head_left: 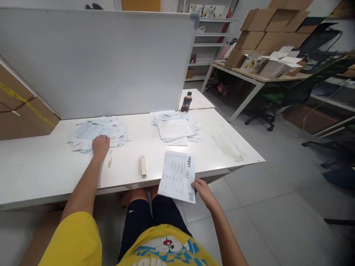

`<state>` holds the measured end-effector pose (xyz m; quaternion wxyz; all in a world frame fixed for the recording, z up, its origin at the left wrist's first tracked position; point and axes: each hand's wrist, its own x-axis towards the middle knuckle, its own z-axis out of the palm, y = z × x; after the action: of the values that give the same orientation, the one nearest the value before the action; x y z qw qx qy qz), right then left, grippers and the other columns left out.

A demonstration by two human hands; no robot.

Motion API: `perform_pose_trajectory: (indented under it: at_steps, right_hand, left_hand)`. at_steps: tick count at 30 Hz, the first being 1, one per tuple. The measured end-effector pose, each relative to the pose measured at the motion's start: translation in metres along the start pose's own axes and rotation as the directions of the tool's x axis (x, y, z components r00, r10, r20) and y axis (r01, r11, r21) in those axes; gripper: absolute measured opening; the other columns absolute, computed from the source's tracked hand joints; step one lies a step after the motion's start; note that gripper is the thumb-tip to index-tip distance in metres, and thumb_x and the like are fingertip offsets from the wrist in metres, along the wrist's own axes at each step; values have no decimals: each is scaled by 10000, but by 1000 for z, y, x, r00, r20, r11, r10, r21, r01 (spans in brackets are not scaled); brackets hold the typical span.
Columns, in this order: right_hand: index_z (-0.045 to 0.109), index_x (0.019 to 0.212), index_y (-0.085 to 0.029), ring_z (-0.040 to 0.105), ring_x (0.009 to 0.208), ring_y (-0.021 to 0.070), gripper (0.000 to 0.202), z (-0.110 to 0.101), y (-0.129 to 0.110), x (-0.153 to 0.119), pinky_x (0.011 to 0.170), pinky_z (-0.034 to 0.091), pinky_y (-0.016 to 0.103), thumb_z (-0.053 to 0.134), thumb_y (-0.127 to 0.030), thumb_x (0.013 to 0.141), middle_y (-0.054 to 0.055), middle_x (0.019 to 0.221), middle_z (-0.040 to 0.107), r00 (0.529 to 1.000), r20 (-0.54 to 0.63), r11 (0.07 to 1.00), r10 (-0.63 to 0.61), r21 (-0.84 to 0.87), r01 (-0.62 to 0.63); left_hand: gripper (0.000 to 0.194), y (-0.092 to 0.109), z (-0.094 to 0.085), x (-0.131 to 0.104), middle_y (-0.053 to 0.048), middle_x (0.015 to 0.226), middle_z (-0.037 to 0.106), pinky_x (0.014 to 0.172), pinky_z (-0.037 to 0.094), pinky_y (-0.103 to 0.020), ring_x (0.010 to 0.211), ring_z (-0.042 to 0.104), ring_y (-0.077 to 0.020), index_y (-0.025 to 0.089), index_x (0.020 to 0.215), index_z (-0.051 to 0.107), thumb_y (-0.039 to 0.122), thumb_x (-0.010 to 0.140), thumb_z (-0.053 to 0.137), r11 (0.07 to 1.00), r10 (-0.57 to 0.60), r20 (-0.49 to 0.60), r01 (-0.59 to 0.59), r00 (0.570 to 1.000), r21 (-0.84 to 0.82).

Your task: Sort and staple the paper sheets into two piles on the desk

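Note:
My right hand (202, 188) pinches the edge of a printed paper sheet (177, 175) headed "PONY", which is held turned sideways over the table's front edge. On the left, my left hand (101, 145) rests at the near side of a messy pile of printed papers (95, 129). Its fingers are curled down on the pile, and whether they grip a sheet is hidden. A cream stapler (143, 166) lies between my hands on the white table (124, 159). Farther back to the right is a second paper stack (176, 129), with a blank-looking sheet on top.
A dark drink bottle (186, 102) stands behind the right stack. Along the table's back rises a large whiteboard (105, 62). Cardboard boxes (27, 111) sit at the far left. To the right are another desk (249, 75) with boxes and an office chair (277, 98).

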<state>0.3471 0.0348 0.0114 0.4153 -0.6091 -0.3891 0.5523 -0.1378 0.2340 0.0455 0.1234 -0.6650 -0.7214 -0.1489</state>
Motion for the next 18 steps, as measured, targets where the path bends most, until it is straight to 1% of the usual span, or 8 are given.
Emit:
perform_pose_trajectory:
  at_steps: [3, 6, 10, 11, 13, 15, 16, 18]
  right_hand:
    - [652, 635, -167, 536, 657, 203, 239, -8, -9, -11, 588, 395, 275, 500, -340, 573, 28, 623, 620, 999, 39, 994, -36, -99, 40]
    - [688, 689, -170, 564, 726, 231, 287, -14, -14, -13, 632, 417, 290, 495, -347, 571, 50, 697, 658, 999, 16, 992, -37, -117, 39]
    - [714, 791, -174, 579, 731, 234, 314, -13, -13, -1, 637, 430, 298, 518, -346, 614, 51, 743, 683, 999, 33, 1000, 13, -19, -12]
    - [714, 808, -173, 581, 731, 233, 314, -10, -13, 3, 641, 433, 298, 537, -351, 618, 46, 751, 686, 999, 40, 1000, 24, -1, -23]
    - [712, 823, -172, 588, 777, 238, 313, -2, -17, 8, 685, 450, 307, 585, -386, 633, 44, 791, 699, 997, 73, 1000, -1, 10, 0]
    - [710, 855, -179, 599, 851, 251, 376, 6, -23, 9, 752, 466, 329, 583, -496, 698, 54, 849, 708, 992, 112, 998, -56, 46, 51]
    - [706, 894, -187, 606, 883, 255, 443, 9, -26, 8, 777, 471, 337, 539, -569, 748, 61, 882, 708, 988, 135, 995, -77, 79, 67]
    - [682, 996, -211, 621, 916, 248, 531, 13, -31, 4, 803, 477, 339, 432, -649, 828, 67, 947, 704, 978, 186, 988, -97, 137, 72]
  left_hand:
    - [364, 1, -3, -8, -198, 891, 628, 831, 410, -487, 920, 559, -333, 117, 869, 578, 290, 939, 265, 999, 45, -102, -47, 994, -18]
    - [339, 14, -13, -21, -160, 804, 605, 789, 412, -484, 830, 548, -301, 152, 811, 534, 283, 958, 258, 989, 99, -256, -124, 962, -83]
    - [276, 73, -37, -71, -89, 865, 640, 830, 433, -410, 862, 574, -226, 186, 858, 549, 311, 983, 337, 915, 327, -321, -383, 889, -126]
    - [220, 95, -45, -89, -58, 883, 650, 833, 440, -376, 877, 582, -200, 204, 878, 557, 316, 975, 395, 865, 417, -338, -483, 844, -137]
    - [98, 138, -59, -130, -43, 949, 669, 842, 442, -360, 928, 594, -182, 214, 958, 580, 217, 950, 481, 624, 636, -478, -768, 605, -142]
    - [100, 177, -71, -169, -39, 931, 679, 805, 451, -349, 895, 603, -174, 208, 961, 589, 167, 938, 500, 462, 718, -545, -882, 434, -93]
    - [80, 192, -74, -185, -31, 882, 678, 741, 450, -330, 809, 597, -160, 203, 921, 590, 167, 930, 519, 409, 735, -558, -908, 384, -87]
    - [62, 212, -75, -212, -20, 805, 670, 633, 418, -304, 676, 560, -138, 187, 871, 588, 159, 912, 552, 377, 752, -530, -915, 391, -140]
